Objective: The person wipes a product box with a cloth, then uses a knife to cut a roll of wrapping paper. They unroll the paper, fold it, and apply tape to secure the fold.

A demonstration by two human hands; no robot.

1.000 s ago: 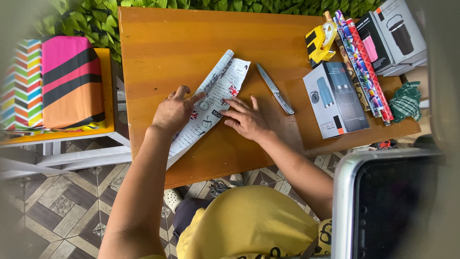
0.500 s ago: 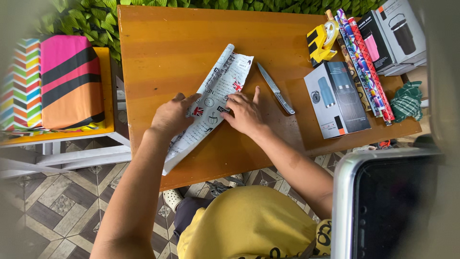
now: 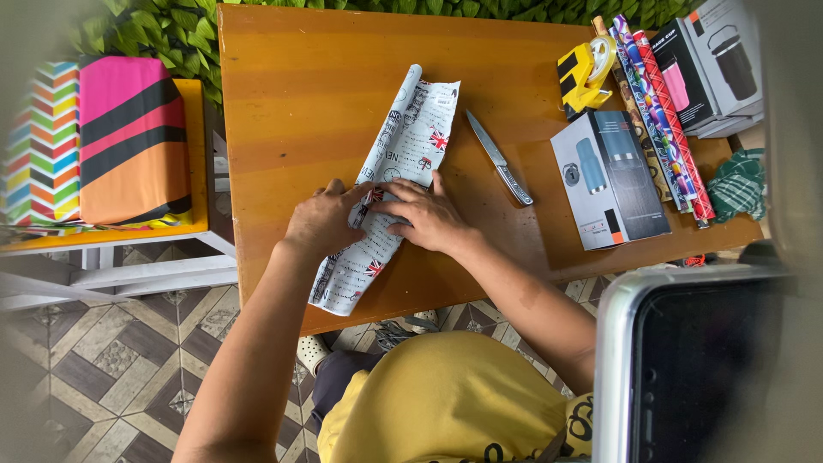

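Folded printed wrapping paper [image 3: 396, 176], lying slantwise from mid-worktop [image 3: 291, 94] to its near edge. Light, limp, easily creased; probably best held flat along the fold. Left hand [image 3: 324, 219] and right hand [image 3: 426, 216] pressed on its middle, fingers flat, gripping nothing. Knife [image 3: 500, 158] just beside. Grey box [image 3: 610, 177] toward right edge, closed, contents unseen.

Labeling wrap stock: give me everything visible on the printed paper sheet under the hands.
The paper sheet is white wrapping paper with black newsprint-style motifs and small red-and-blue flags. It is folded into a long narrow strip, one long edge curled, and lies flat and slanted on the orange wooden table, its near end at the table's front edge. The left hand and right hand press on its middle. A knife lies apart, to its right.
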